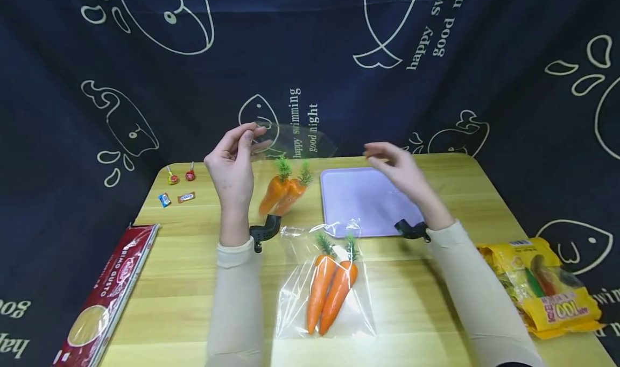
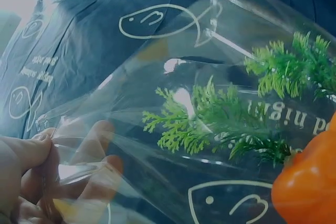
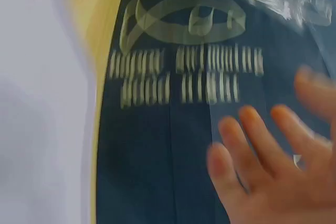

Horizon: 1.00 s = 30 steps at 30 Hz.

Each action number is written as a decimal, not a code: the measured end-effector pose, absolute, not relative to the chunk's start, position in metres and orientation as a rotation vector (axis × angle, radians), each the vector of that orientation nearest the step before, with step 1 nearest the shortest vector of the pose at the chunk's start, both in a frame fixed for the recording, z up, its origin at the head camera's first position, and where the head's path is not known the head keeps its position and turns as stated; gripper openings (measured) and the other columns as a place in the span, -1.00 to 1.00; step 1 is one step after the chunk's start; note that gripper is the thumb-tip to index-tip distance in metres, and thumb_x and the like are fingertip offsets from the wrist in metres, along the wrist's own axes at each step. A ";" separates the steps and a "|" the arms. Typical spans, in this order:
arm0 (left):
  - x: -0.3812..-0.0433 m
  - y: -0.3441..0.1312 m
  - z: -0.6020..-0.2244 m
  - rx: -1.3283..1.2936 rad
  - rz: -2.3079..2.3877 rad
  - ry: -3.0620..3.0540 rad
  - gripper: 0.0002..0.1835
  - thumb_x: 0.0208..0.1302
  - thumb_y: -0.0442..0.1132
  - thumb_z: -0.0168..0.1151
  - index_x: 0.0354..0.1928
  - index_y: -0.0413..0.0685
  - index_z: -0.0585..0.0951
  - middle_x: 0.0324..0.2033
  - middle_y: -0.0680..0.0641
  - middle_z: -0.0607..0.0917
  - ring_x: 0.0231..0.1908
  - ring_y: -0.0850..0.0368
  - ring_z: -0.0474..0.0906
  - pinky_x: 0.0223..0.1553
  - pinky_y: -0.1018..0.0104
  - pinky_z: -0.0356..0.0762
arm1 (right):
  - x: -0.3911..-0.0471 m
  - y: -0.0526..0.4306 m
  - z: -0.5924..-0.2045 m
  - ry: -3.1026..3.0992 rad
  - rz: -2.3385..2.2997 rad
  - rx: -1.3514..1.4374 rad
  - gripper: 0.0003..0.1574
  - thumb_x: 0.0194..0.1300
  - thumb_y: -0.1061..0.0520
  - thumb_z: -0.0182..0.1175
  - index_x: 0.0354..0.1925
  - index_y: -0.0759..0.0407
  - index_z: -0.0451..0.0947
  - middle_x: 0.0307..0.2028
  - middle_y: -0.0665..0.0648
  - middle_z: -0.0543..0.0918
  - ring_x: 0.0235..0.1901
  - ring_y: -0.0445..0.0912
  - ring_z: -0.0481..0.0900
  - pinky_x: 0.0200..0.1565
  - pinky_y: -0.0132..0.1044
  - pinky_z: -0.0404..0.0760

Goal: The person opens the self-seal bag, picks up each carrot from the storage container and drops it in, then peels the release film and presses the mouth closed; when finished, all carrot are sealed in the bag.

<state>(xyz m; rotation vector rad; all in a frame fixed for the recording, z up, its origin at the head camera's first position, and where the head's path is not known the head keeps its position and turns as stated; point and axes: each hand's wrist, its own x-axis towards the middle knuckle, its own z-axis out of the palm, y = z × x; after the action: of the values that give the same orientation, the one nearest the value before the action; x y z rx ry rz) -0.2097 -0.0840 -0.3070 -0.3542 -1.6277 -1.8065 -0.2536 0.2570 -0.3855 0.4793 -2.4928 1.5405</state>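
My left hand (image 1: 234, 162) pinches the top edge of a clear plastic bag (image 1: 317, 143) between thumb and fingers. Two orange carrots (image 1: 274, 193) with green tops hang in this bag above the table; the left wrist view shows one green top (image 2: 205, 116) close up through the film. My right hand (image 1: 394, 168) is raised over a light purple tray (image 1: 373, 205), fingers loosely bent and holding nothing. In the right wrist view the fingers (image 3: 257, 135) are spread and blurred. Nearer me, a second clear bag (image 1: 293, 318) lies flat with two more carrots (image 1: 334, 291) inside.
Lollipops (image 1: 190, 174) and small wrapped candies (image 1: 186, 197) lie at the back left. A long red spaghetti pack (image 1: 113, 286) is along the left edge. Yellow snack packaging (image 1: 562, 313) lies at the right edge. A dark patterned cloth (image 1: 310, 44) hangs behind the wooden table.
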 end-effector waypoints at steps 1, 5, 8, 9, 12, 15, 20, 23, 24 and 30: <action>-0.208 -0.083 -0.306 -0.357 -1.805 -1.634 -0.84 0.38 -0.35 0.23 -0.09 -0.17 0.73 -0.18 -0.18 0.80 -0.28 -0.19 0.77 -0.28 0.27 0.75 | -0.253 0.240 -0.386 -2.507 1.644 0.628 -0.43 0.44 0.09 0.19 0.37 0.05 0.39 0.23 0.16 0.57 0.20 -0.08 0.52 0.15 -0.31 0.55; -0.202 -0.079 -0.303 -0.397 -1.830 -1.626 -0.83 0.39 -0.36 0.21 -0.08 -0.23 0.71 -0.17 -0.21 0.80 -0.29 -0.19 0.77 -0.31 0.25 0.75 | -0.248 0.191 -0.396 -2.412 2.018 1.026 -0.14 0.42 0.26 0.15 0.55 0.01 0.04 0.47 0.19 0.29 0.46 0.10 0.24 0.38 0.15 0.34; -0.204 -0.078 -0.305 -0.424 -1.875 -1.606 -0.81 0.39 -0.34 0.21 -0.06 -0.29 0.69 -0.17 -0.21 0.80 -0.31 -0.14 0.78 -0.30 0.22 0.75 | -0.243 0.172 -0.401 -2.279 2.077 1.095 -0.20 0.46 0.32 0.07 0.55 0.09 0.06 0.46 0.20 0.32 0.43 0.09 0.31 0.37 0.15 0.37; -0.206 -0.079 -0.306 -0.423 -1.882 -1.604 -0.80 0.39 -0.32 0.22 -0.05 -0.28 0.69 -0.17 -0.19 0.80 -0.31 -0.11 0.79 -0.30 0.20 0.76 | -0.241 0.168 -0.401 -2.245 2.059 1.082 -0.28 0.49 0.29 0.02 0.52 0.12 0.12 0.43 0.20 0.37 0.38 0.07 0.38 0.35 0.08 0.42; -0.212 -0.081 -0.310 -0.411 -1.912 -1.581 -0.78 0.38 -0.26 0.25 -0.04 -0.23 0.70 -0.16 -0.16 0.80 -0.30 -0.06 0.79 -0.30 0.17 0.76 | -0.239 0.161 -0.396 -2.176 1.957 0.958 -0.49 0.59 0.14 -0.08 0.42 0.13 0.34 0.29 0.19 0.55 0.19 0.00 0.57 0.22 -0.14 0.55; -0.216 -0.084 -0.313 -0.394 -1.961 -1.529 -0.77 0.36 -0.22 0.27 -0.04 -0.20 0.69 -0.14 -0.16 0.80 -0.27 -0.06 0.79 -0.30 0.15 0.75 | -0.239 0.162 -0.388 -2.110 1.879 0.808 -0.52 0.62 0.03 -0.13 0.32 0.12 0.48 0.17 0.20 0.65 0.04 -0.01 0.67 0.06 -0.18 0.64; -0.224 -0.082 -0.322 -0.405 -2.126 -1.442 -0.79 0.38 -0.27 0.24 -0.06 -0.26 0.66 -0.11 -0.20 0.78 -0.20 -0.14 0.77 -0.25 0.10 0.75 | -0.239 0.170 -0.375 -2.041 1.801 0.607 -0.56 0.60 0.06 -0.09 0.13 0.28 0.60 -0.03 0.29 0.74 -0.18 0.02 0.74 -0.19 -0.12 0.74; -0.234 -0.077 -0.331 -0.432 -2.185 -1.500 -0.76 0.44 -0.24 0.17 0.01 -0.27 0.60 -0.08 -0.22 0.77 -0.16 -0.22 0.75 -0.20 0.06 0.75 | -0.240 0.174 -0.367 -2.067 1.750 0.481 -0.56 0.58 0.05 -0.06 0.05 0.31 0.63 -0.16 0.29 0.78 -0.32 -0.05 0.73 -0.32 -0.19 0.74; -0.238 -0.076 -0.334 -0.443 -2.195 -1.536 -0.74 0.45 -0.23 0.15 0.05 -0.23 0.58 -0.07 -0.23 0.77 -0.15 -0.23 0.75 -0.18 0.04 0.74 | -0.241 0.175 -0.365 -2.082 1.737 0.447 -0.56 0.58 0.05 -0.05 0.04 0.31 0.64 -0.19 0.29 0.78 -0.35 -0.07 0.72 -0.36 -0.22 0.73; -0.259 -0.077 -0.356 -0.492 -2.127 -1.847 -0.49 0.37 -0.28 0.26 0.32 0.23 0.49 -0.04 -0.19 0.76 -0.09 -0.17 0.75 -0.10 0.04 0.73 | -0.237 0.175 -0.350 -2.148 1.700 0.330 -0.60 0.57 0.10 -0.03 0.03 0.37 0.62 -0.29 0.31 0.77 -0.42 -0.04 0.64 -0.44 -0.36 0.66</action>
<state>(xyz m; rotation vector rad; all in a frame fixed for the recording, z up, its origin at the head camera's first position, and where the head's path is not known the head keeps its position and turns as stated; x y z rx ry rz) -0.2589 -0.0765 -0.3563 -0.4921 -1.8470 -2.1266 -0.2367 0.1747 -0.3504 0.3305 -2.1484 1.7001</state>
